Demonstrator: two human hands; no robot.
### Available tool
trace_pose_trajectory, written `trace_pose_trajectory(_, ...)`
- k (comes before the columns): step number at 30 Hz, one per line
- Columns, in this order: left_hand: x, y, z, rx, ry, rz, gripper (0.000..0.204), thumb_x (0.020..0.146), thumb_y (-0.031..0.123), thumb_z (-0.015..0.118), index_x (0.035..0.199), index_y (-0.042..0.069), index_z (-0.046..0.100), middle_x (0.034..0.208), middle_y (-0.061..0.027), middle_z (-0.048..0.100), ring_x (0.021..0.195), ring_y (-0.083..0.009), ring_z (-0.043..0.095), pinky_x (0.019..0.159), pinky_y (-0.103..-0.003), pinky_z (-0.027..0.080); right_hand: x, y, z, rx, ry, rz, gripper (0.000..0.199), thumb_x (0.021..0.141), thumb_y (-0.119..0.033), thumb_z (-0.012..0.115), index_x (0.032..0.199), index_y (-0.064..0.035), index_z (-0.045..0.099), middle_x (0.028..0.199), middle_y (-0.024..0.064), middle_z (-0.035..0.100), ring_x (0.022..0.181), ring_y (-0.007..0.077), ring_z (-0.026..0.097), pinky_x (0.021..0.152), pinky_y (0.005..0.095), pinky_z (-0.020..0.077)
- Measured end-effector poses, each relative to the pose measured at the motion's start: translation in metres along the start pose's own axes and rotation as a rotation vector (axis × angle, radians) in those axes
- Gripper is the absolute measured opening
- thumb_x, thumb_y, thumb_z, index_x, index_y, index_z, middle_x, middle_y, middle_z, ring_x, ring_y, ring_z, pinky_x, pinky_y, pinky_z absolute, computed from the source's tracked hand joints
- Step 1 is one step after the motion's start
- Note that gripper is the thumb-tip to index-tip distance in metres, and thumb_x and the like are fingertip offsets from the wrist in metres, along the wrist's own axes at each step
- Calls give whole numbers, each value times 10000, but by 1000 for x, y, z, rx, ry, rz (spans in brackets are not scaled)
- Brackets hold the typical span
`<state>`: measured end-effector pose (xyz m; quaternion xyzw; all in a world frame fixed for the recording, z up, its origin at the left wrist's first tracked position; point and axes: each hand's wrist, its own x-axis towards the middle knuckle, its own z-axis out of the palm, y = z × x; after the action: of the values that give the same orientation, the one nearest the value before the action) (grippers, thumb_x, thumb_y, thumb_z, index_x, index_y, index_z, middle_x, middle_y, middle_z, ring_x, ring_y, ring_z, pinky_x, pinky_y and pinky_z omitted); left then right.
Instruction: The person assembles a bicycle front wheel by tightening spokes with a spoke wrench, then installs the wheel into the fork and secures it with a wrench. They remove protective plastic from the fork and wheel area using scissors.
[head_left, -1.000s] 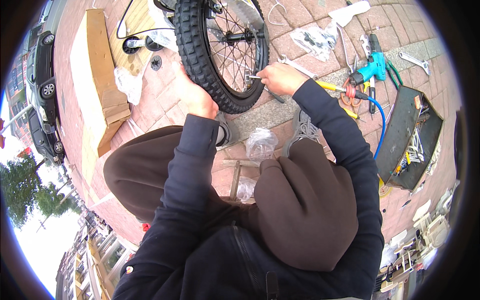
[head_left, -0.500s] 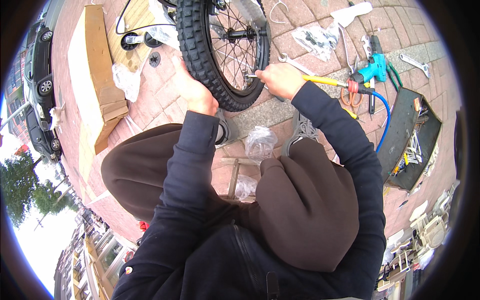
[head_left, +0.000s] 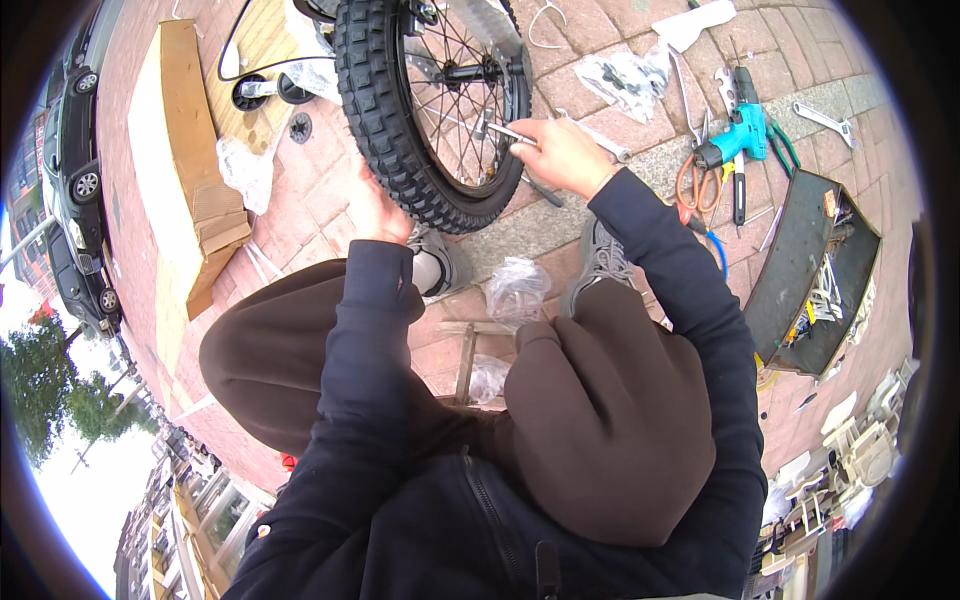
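Observation:
A bicycle wheel (head_left: 352, 75) with a knobbly black tyre, black spokes and hub stands upright in front of me. My left hand (head_left: 378, 208) holds the lower left side of its tyre, some fingers hidden behind the tread. At the right of the wheel, my right hand (head_left: 565, 155) is closed around a slim metal inflator end (head_left: 512, 134), whose tip points in among the spokes near the rim. Beyond my right wrist, a red coupling (head_left: 686, 214) joins a blue hose (head_left: 716, 245); the hose stretch nearer my hand is hidden.
To the right lie a teal heat-gun-like tool (head_left: 742, 135), orange-handled scissors (head_left: 697, 185), an adjustable wrench (head_left: 825, 122) and an open metal toolbox (head_left: 795, 240). A cardboard box (head_left: 190, 130) stands left. Plastic bags (head_left: 517, 290) lie between my feet, near a wooden frame (head_left: 466, 365).
My right hand has turned, showing the metal inflator end more plainly. The yellow hose has dropped out of sight behind my arm, and the red coupling sits lower. My left hand has shifted slightly down.

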<state>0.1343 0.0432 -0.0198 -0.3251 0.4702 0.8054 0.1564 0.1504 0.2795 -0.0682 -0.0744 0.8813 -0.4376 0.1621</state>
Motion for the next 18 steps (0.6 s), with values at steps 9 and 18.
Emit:
trace_pose_trajectory(9,2,-96,-38,-349,-167,-726,507,908,376,381,1208,-27,446,1170,-220,518,1079,-363,505,935,-478,413,20,14,56,449,-80,213,146,690,-125,657,785,-15,666,686,100,645,639,148,607,627,297,463)
trace_pose_trajectory(18,-4,-109,-28,-739,-202,-739,487,873,341,461,1184,-33,458,1119,-240,501,964,-340,526,800,-400,480,19,11,60,402,-68,181,225,682,-236,641,758,-24,639,690,201,597,691,360,599,638,387,465)
